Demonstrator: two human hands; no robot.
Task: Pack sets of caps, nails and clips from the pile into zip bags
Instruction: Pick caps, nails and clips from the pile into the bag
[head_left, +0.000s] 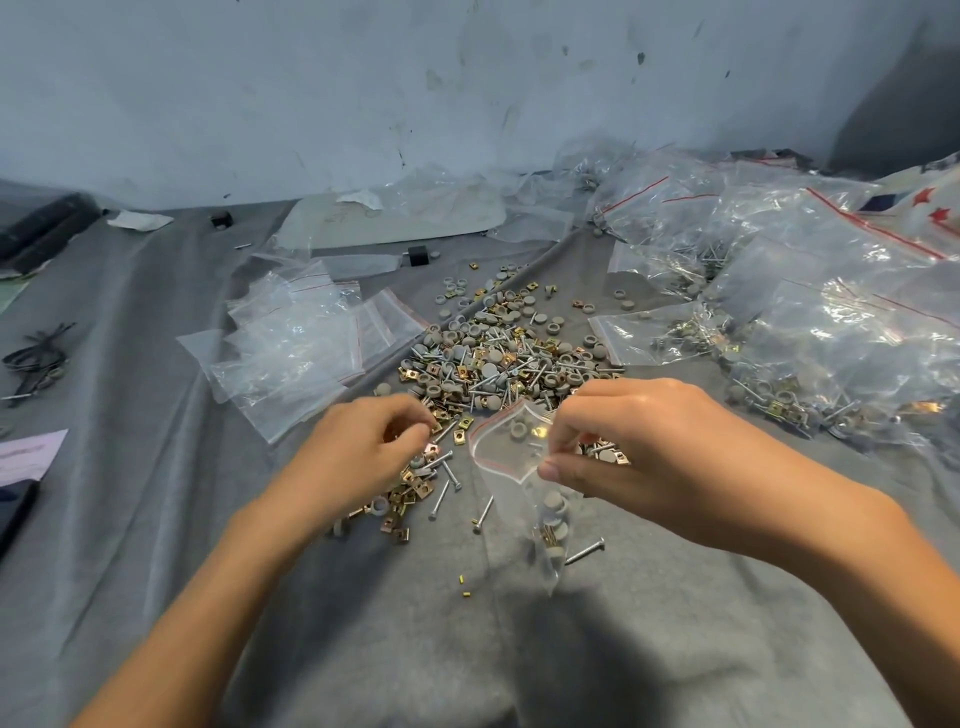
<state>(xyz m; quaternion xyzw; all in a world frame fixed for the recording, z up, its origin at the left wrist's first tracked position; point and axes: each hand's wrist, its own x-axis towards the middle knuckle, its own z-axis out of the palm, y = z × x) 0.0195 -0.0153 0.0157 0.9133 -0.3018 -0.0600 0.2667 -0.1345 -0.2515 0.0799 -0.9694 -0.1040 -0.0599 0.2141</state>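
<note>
- Currently, zip bag, lower centre: right hand fingers pinch its open mouth; caps sit at its bottom. Risk: grip slips, contents spill onto the grey cloth.
- Left hand: fingers curled over clips at the near edge of the pile; whether they hold one, cannot tell. Risk: clip dropped short of the mouth.
- Nails, loose beside the bag. Risk: a point pierces the film; set miscounted.

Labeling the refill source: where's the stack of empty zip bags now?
Head view, left of centre: the empty zip bags lie on the grey cloth, just left of the pile and beyond the left hand.
</note>
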